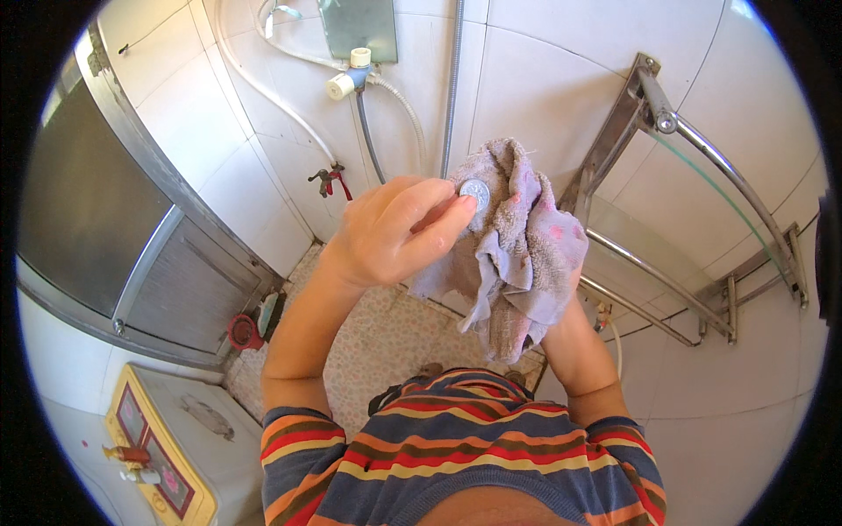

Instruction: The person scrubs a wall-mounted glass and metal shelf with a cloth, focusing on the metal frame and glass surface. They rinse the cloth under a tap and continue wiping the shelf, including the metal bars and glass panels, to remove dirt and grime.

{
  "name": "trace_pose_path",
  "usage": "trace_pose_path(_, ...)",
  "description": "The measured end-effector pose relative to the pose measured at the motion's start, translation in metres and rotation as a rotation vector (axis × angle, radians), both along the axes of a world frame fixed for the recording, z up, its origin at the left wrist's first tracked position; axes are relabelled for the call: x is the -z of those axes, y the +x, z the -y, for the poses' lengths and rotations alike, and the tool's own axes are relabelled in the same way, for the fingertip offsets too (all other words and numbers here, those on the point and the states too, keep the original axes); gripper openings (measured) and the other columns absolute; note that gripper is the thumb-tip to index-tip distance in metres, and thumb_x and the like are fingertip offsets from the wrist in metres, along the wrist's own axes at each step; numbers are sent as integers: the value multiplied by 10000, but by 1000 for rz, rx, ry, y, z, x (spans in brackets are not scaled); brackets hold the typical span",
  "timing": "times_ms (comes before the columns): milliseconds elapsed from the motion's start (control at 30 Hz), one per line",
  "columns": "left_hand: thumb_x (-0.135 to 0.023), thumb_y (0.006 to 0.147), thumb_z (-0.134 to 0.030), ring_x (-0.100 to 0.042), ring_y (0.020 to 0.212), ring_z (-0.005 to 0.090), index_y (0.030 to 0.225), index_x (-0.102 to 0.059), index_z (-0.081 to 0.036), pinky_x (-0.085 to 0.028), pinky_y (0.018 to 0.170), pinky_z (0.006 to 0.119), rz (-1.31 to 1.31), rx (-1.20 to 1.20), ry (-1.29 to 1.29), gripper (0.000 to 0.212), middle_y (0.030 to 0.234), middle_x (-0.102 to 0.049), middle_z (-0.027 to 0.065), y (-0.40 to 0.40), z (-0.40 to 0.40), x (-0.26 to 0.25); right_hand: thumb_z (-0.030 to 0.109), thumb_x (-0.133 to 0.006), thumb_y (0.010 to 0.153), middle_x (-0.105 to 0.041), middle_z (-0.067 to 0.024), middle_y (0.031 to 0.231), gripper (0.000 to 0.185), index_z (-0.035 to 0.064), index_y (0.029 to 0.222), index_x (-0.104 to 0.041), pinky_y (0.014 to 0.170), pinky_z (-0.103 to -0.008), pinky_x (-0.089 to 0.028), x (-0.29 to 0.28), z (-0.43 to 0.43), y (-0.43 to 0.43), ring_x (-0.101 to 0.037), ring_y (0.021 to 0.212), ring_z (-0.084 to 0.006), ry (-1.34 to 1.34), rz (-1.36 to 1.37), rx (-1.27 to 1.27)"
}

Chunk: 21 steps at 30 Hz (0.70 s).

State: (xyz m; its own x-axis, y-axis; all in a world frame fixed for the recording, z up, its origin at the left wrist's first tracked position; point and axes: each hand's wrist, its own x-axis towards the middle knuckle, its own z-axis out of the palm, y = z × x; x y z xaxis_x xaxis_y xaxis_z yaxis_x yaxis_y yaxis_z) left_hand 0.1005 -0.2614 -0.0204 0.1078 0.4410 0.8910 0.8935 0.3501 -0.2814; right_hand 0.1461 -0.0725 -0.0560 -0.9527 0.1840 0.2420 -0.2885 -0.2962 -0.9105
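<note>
My left hand (401, 230) pinches a small silver coin (475, 195) between thumb and fingers. The coin's embossed face points up, and it lies against a worn grey-brown towel (506, 230) with pink stains and frayed edges. Draped in folds, the towel covers most of my right hand (573, 284), which holds it up from below. Its fingers are hidden under the cloth; only the wrist side shows. Both hands are raised in front of my striped shirt (460, 454).
A metal wall rack with a glass shelf (664, 263) stands close on the right. Ahead, a mixer valve (358, 75) with hoses and a tap (325, 181) are on the tiled wall. At left are a metal-framed door (151, 263) and a cabinet with yellow trim (204, 486).
</note>
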Motion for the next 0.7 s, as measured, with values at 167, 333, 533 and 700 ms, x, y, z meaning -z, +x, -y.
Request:
trace_pose_path(167,-680,661,-47,-581,666,184,933,-651,-40,-466,513,248,22,-16,-19,274,865,-584,80,0,7,-1,237,-491,953,-648,-87,887,272,25,1097,-582,611,-310,-551,-13,10,5,-641,736,-161,-638,74,-228)
trace_pose_path(333,-676,670,-58,-592,676,193,924,-644,-28,-469,515,249,-177,-22,-38,258,853,-589,80,-5,8,-7,206,-458,968,-641,-85,880,267,4,1099,-572,618,-296,-559,-24,15,11,-642,743,-156,-743,84,-259)
trace_pose_path(533,-676,671,-55,-594,677,200,921,-633,-7,-474,519,256,-199,6,-41,259,853,-591,89,-7,10,-8,196,-456,967,-640,-95,909,257,5,1090,-576,628,-303,-561,-13,12,5,-642,749,-171,-751,5,-345)
trace_pose_path(700,-697,657,7,-619,740,226,959,-619,-35,-517,592,285,-100,-16,-58,315,902,-585,93,-1,12,-6,189,-463,962,-640,-94,918,252,6,1089,-581,633,-301,-558,-17,17,9,-642,753,-172,-777,24,-284)
